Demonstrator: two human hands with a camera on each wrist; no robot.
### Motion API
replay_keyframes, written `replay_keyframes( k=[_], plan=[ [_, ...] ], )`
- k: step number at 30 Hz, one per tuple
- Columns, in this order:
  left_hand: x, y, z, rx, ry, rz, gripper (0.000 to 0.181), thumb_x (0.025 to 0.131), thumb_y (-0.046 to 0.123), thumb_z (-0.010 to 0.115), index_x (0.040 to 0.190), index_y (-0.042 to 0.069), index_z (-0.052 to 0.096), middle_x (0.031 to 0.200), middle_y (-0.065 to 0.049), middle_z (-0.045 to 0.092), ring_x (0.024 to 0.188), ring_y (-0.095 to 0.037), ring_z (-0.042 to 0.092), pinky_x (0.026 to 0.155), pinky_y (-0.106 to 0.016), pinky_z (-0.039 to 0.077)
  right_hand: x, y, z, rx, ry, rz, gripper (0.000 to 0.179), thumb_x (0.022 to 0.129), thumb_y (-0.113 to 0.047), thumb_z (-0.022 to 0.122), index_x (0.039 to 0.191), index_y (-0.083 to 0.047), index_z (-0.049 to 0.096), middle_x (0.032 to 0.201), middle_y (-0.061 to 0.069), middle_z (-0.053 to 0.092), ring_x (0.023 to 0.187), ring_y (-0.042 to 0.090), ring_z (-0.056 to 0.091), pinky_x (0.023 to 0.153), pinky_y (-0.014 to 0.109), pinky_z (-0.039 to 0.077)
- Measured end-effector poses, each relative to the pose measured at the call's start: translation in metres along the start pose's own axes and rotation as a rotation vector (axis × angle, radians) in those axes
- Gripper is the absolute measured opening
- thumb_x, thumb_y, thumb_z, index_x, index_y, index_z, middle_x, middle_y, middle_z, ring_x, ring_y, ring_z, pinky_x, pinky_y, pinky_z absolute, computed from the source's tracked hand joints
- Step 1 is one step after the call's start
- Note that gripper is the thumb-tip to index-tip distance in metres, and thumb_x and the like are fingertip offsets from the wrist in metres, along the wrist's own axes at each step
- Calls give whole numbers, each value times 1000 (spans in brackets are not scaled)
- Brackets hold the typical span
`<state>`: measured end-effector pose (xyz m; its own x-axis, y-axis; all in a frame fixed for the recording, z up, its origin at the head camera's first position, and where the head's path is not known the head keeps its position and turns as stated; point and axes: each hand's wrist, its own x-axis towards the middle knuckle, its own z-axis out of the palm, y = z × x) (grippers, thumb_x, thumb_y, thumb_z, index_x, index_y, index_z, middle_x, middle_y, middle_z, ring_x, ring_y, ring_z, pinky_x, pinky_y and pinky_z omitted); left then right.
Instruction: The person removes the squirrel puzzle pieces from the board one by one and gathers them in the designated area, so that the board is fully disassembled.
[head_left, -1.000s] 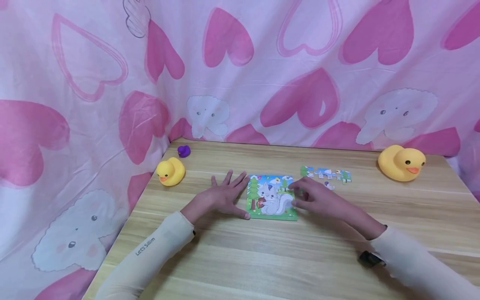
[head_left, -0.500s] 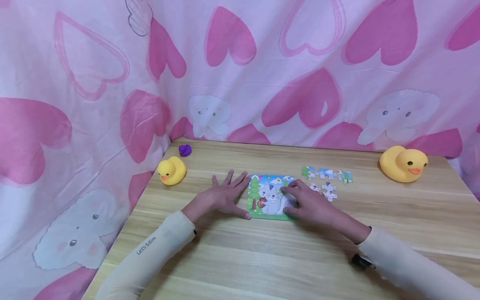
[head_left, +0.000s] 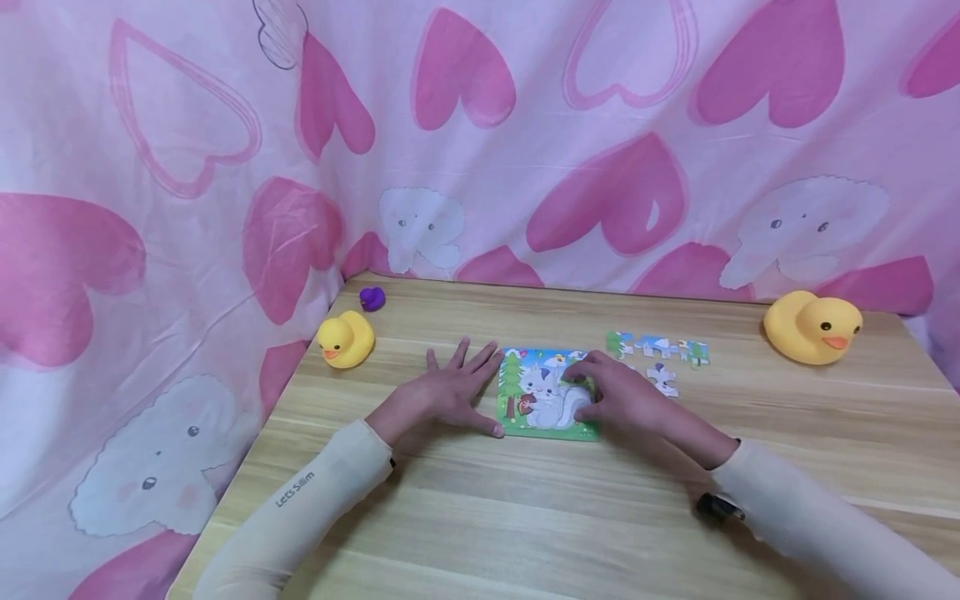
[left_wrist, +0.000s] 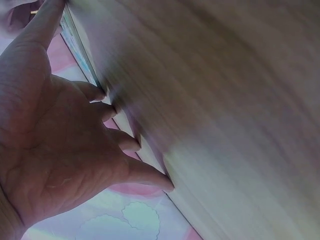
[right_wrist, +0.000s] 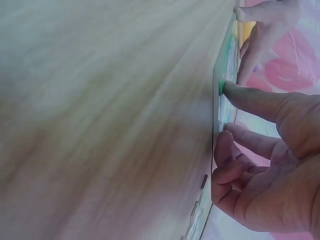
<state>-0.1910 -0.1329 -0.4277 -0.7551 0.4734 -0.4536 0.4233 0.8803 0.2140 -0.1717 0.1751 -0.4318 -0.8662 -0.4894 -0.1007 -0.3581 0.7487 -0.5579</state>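
The pale wood-grain desk point(head_left: 480, 517) looked smooth, so one hard sideways shove could've set things skidding. My left grip point(head_left: 450, 396) lay spread on it, thumb tip at the near left corner of the flat, squarish picture puzzle w/ the grey squirrel and green near edge point(head_left: 536, 412), approx. mid-desk. If that brace lifted, a push from the other side might've slid the whole puzzle.

My right grip point(head_left: 624, 396) was bent over the puzzle's right side, thumb and forefinger apart on its face, other fingers curled; couldn't tell if a pc. sat under them. Uneven pressure there prob. risked tipping up a bit near the tail.

The big yellow duck point(head_left: 813, 327), far R, and the smaller yellow duck point(head_left: 347, 340), far L, stood well apart: low risk.

The row of sky-and-tree jigsaw pieces point(head_left: 660, 345) lay beyond my right grip, and the grey-and-dark-blue knobbed jigsaw piece point(head_left: 662, 382) was just behind my knuckles, so a careless pull-back could've scattered 'em, esp. as my knuckles partly blocked the view.
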Motion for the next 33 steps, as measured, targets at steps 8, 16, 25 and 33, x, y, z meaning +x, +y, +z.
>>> replay_keyframes(
  k=[8,16,25,33],
  plan=[
    [-1,0,0,-12,3,3,127,81,84,68,171,33,-6,180,9,-15,165,-39,-16,118,-87,-5,6,7,-3,47,-48,-8,48,87,-14,88,130,-14,68,121,8,63,92,21,57,79,33,50],
    [-1,0,0,-3,7,0,128,80,84,68,171,33,-6,179,10,-16,166,-39,-15,118,-88,-3,14,14,-7,57,-91,-9,45,88,-13,86,129,-19,67,120,9,66,92,20,59,82,33,52],
    [0,0,-1,-25,2,-1,128,80,83,70,171,34,-6,179,10,-16,166,-39,-16,117,-88,-4,23,17,-15,41,-175,-28,48,87,-14,87,131,-21,68,121,9,67,94,21,58,82,33,52],
    [-1,1,-2,-29,2,-3,129,79,83,70,171,33,-5,180,9,-15,166,-39,-15,118,-88,-5,27,19,-16,48,-177,-36,46,86,-15,88,128,-22,70,113,6,69,93,20,58,82,34,51]
  ],
)
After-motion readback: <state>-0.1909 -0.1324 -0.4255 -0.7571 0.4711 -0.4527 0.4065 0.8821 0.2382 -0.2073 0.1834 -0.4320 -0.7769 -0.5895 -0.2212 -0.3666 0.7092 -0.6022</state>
